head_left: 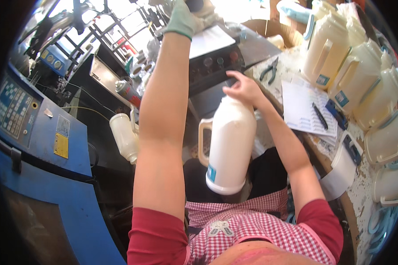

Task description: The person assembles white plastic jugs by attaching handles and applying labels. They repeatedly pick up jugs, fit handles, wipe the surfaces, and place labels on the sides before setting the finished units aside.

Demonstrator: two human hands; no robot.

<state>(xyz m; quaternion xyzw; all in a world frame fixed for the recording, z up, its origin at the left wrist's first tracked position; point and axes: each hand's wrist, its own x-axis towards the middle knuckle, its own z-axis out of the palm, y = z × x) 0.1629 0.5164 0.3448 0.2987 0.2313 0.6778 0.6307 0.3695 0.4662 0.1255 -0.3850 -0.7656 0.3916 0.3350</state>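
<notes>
A white plastic jug (232, 145) with a beige handle and a small teal label hangs over my lap, its broad base toward me. At its neck my right hand (245, 92) is bare and closed round the top, with the index finger sticking out; some fingers are hidden behind the jug. My left hand (181, 21), in a pale green glove, reaches far forward to the top edge. Its fingers are blurred there against whitish, dark-mouthed things, and whether it grips one I cannot make out.
Several similar jugs (327, 48) stand on the worn bench at right, beside papers (300, 106), a black pen (319, 115) and pliers (269, 71). At left are a blue machine (53, 119) with a keypad, a spray can (127, 92) and another pale jug (123, 136).
</notes>
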